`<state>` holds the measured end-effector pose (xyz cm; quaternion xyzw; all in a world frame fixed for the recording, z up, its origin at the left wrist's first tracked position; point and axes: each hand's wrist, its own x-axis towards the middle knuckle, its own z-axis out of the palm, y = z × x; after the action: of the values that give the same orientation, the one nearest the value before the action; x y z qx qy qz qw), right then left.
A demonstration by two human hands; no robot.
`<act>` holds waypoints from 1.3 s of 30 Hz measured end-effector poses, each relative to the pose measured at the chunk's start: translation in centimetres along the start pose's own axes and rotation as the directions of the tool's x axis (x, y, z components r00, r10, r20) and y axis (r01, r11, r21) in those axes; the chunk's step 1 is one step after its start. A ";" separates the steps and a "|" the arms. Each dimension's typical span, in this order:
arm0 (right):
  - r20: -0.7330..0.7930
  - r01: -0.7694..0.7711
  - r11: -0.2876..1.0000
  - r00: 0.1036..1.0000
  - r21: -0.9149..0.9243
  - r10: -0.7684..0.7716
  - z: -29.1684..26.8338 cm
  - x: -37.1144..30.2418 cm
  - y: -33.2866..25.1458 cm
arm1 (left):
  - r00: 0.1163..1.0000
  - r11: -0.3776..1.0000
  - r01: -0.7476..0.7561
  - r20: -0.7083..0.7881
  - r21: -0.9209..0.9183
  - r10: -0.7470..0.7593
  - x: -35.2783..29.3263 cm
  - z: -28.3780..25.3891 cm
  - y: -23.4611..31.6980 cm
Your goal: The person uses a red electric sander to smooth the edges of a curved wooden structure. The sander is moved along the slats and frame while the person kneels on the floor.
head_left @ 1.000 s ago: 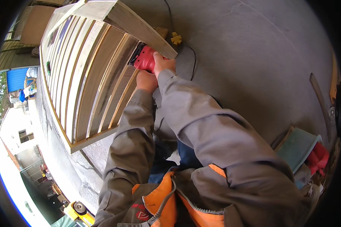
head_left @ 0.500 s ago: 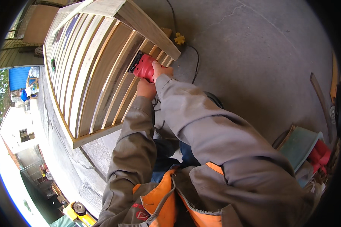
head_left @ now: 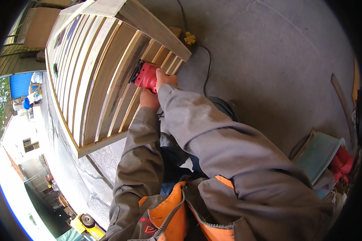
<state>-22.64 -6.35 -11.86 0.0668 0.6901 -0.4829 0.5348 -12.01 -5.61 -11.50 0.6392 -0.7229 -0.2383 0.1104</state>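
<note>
A red electric sander [head_left: 146,76] is pressed with its black pad against a slat of the wooden slatted frame [head_left: 104,76]. My right hand [head_left: 165,79] grips the sander's body from the right, thumb along its top. Below it, my left hand [head_left: 149,100] is closed on the sander's lower side, with most of its fingers hidden. The frame's slats run side by side between a wide end board [head_left: 157,30] at the top right and a thin lower rail [head_left: 102,143].
A yellow plug connector [head_left: 190,38] on a black cable lies on the concrete floor [head_left: 269,52] right of the frame. A grey-green bin [head_left: 319,154] with red things beside it stands at the lower right. Near the right rim lies a dark strip [head_left: 342,104].
Both hands have moved the sander slightly left and down along the slats. My grip on it looks the same.
</note>
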 end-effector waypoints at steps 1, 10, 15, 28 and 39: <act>-0.017 -0.008 1.000 1.000 -0.024 0.008 0.2 1.1 -0.2 | 1.000 1.000 -0.010 0.007 0.018 0.010 0.3 0.2 0.6; -0.018 -0.038 0.999 0.999 0.002 0.039 -1.4 2.8 -3.2 | 0.999 0.996 -0.030 0.037 0.084 0.027 2.7 1.8 2.9; -0.012 -0.058 0.998 0.998 0.036 0.059 -1.9 3.2 -4.5 | 0.998 0.995 -0.049 0.042 0.084 0.045 3.7 2.3 3.5; -0.083 0.085 0.995 0.993 -0.053 -0.089 -2.8 5.7 -6.4 | 0.994 0.998 -0.007 0.106 0.070 -0.001 4.9 3.4 6.5; -0.068 0.086 0.986 0.995 0.145 -0.077 -1.7 6.3 -4.9 | 0.994 0.998 0.043 0.097 0.036 -0.046 4.1 2.7 6.6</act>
<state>-29.42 -10.35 -14.06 0.0930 0.6708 -0.5519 0.4866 -19.70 -8.60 -11.25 0.6444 -0.7170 -0.2593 0.0586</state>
